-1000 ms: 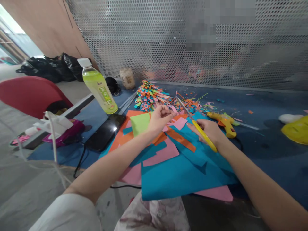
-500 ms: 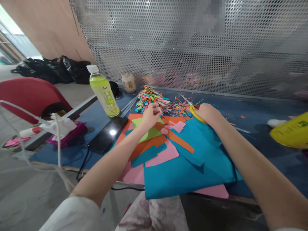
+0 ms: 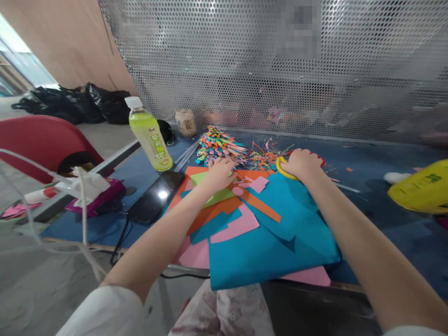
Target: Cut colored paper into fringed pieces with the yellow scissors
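My left hand reaches over the green paper, its fingers spread at the front of a pile of cut multicoloured strips; I see nothing held in it. In my right hand are scissors with a yellow handle, their blades pointing back and left toward loose thin scraps. Under my hands lie a big blue sheet, an orange strip, pink paper and a small pink round piece.
On the left are a black phone with a cable, a green drink bottle and a purple tissue pack. A jar stands at the back before a perforated metal panel. A yellow bottle lies right.
The fingers of my left hand have opened from a pinch and lowered beside the strips. The scissors have turned slightly in my right hand, and the view has shifted a little.
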### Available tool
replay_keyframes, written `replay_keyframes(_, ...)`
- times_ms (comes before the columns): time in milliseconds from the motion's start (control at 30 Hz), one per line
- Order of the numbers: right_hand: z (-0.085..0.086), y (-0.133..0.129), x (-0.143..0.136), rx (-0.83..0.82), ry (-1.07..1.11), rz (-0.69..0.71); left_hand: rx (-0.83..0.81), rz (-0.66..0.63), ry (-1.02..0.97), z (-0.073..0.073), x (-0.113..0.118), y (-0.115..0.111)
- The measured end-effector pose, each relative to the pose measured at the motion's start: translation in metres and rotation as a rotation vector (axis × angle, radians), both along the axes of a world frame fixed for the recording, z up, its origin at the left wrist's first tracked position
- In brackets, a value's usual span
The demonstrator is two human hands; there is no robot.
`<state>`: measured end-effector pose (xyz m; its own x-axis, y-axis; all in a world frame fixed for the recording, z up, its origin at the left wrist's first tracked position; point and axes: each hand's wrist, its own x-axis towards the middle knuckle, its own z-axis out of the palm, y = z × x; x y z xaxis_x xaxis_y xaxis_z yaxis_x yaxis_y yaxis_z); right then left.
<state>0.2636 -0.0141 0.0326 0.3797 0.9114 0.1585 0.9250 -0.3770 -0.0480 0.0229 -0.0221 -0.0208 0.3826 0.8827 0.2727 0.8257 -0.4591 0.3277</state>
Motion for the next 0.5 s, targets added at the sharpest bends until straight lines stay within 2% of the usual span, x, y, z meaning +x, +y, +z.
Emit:
replay_keyframes(167,0.003,-0.012,0.001,0.039,-0.002,0.062,0.018,-0.158,0.131,-0.004,0.018,-0.001)
replay_keyframes(300,0.001,-0.026,0.002,0.053,0.009,0.097,0.054,-0.18,0.192,-0.011,0.026,0.002)
replay_keyframes(500,-0.011,-0.046,0.004,0.092,0.048,0.136,0.133,-0.219,0.189,-0.018,0.029,0.005)
